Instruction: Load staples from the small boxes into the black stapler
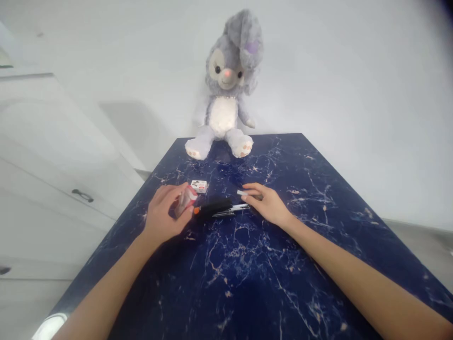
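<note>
Two hands work above the desk (247, 293), each with something between its fingers. The right hand (267, 203) pinches a small white strip (241, 192) between thumb and fingertips, one end poking out leftward. The left hand (164, 210) grips a packet (185, 200), thumb on the near side and fingers curled round the far side.

As far as I can judge, the work is partway along: both pieces are picked up, but the strip is not in or on the tool (215, 206), and nothing looks finished. Bringing strip and tool together, if they belong together, remains undone; the packet is not set down either.

The tool lies on the desk between the hands, roughly crosswise. It has a long black body, a bit of orange at its left end, and slim silver parts reaching right, toward the right hand; whether they touch that hand I cannot tell. It resembles a stapler with its parts spread apart. The packet is pale with red edges, its print too blurred to read. The strip is plain, short and flat.

Just beyond the left fingertips stands a white box (199, 186) with dark and red markings. Farther out, a grey plush toy (226, 113) sits at the desk's far edge.
</note>
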The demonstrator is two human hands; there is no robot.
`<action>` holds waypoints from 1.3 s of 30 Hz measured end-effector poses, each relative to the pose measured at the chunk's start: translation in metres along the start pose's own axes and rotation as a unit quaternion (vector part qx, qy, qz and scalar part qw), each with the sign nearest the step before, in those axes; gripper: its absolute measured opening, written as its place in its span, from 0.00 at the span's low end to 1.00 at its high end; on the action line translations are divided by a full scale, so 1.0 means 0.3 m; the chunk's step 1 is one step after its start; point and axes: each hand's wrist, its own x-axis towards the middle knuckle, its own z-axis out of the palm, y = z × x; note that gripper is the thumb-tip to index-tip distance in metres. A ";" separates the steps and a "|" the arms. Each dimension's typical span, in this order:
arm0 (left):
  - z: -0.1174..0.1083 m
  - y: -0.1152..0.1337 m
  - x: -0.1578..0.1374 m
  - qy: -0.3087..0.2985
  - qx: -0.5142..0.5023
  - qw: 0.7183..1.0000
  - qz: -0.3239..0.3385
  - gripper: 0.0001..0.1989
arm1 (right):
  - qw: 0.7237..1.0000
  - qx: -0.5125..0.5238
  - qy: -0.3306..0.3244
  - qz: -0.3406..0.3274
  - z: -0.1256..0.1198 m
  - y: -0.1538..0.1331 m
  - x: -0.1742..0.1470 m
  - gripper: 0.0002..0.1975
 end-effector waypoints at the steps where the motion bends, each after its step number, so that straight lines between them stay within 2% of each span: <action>1: 0.001 0.038 -0.004 -0.021 -0.017 0.999 0.036 0.28 | 1.000 -0.004 0.001 -0.005 0.000 0.002 0.001 0.16; 4: 0.026 0.132 -0.019 -0.159 -0.038 0.978 0.132 0.25 | 0.999 -0.031 -0.016 -0.027 -0.003 0.000 0.000 0.13; 6: 0.047 0.157 -0.026 -0.201 -0.046 0.965 0.160 0.24 | 0.997 -0.056 -0.029 -0.032 -0.009 -0.010 -0.004 0.14; 7: 0.053 0.156 -0.028 -0.195 -0.051 0.965 0.165 0.23 | 0.997 -0.066 -0.036 -0.034 -0.012 -0.017 -0.007 0.14; 9: 0.056 0.127 -0.026 -0.146 -0.058 0.975 0.154 0.22 | 0.994 -0.083 -0.055 -0.040 -0.018 -0.032 -0.013 0.13; 11: 0.049 0.069 -0.017 -0.080 -0.045 0.989 0.112 0.19 | 0.991 -0.097 -0.081 -0.050 -0.020 -0.042 -0.017 0.11; 13: 0.040 -0.008 -0.006 -0.040 -0.005 0.998 0.054 0.17 | 0.987 -0.111 -0.096 -0.058 -0.018 -0.046 -0.021 0.09; 15: 0.037 -0.092 0.001 -0.046 0.055 0.997 -0.001 0.18 | 0.986 -0.124 -0.091 -0.064 -0.014 -0.045 -0.024 0.09; 17: 0.040 -0.167 0.002 -0.082 0.092 0.992 -0.040 0.19 | 0.985 -0.133 -0.079 -0.075 -0.010 -0.042 -0.027 0.08; 20: 0.050 -0.229 -0.005 -0.123 0.080 0.987 -0.064 0.18 | 0.984 -0.130 -0.081 -0.094 -0.008 -0.041 -0.032 0.09; 23: 0.052 -0.217 -0.006 -0.111 0.059 0.989 -0.079 0.16 | 0.984 -0.118 -0.089 -0.098 -0.010 -0.045 -0.034 0.09; 26: 0.044 -0.163 0.001 -0.061 0.031 0.995 -0.073 0.14 | 0.981 -0.120 -0.093 -0.117 -0.011 -0.046 -0.033 0.08; 28: 0.037 -0.125 0.006 -0.030 0.007 0.997 -0.065 0.16 | 0.979 -0.127 -0.091 -0.133 -0.008 -0.042 -0.032 0.07; 31: 0.027 -0.089 0.009 -0.019 -0.013 0.999 -0.048 0.18 | 0.976 -0.135 -0.088 -0.147 -0.002 -0.037 -0.033 0.06; 37: -0.005 -0.089 0.004 -0.007 -0.043 0.998 0.038 0.17 | 0.972 -0.156 -0.062 -0.166 0.006 -0.047 -0.041 0.06; 39: -0.011 -0.082 0.000 -0.003 -0.051 0.997 0.064 0.19 | 0.975 -0.146 -0.048 -0.158 0.003 -0.037 -0.035 0.09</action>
